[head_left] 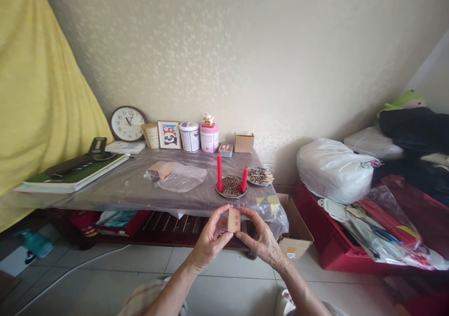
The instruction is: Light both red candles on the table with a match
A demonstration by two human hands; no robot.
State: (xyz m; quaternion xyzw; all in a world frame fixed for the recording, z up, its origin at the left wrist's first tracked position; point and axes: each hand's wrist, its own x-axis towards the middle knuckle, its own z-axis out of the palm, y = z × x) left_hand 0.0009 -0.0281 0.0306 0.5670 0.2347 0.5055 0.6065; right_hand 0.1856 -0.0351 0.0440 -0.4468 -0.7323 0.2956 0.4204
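Both hands are raised in front of the low table and hold a small tan matchbox with red marks. My left hand pinches its left side with thumb and fingers. My right hand grips its right side. Just beyond them, on the plastic-covered table, two red candles stand upright in a round metal dish of gravel-like filling. A second dish with thin sticks lies right of it.
A clear plastic bag with a small box lies mid-table. A clock, framed picture, tins and a cardboard box line the wall. Books lie at the left. A white bag, red crate and open carton stand at the right.
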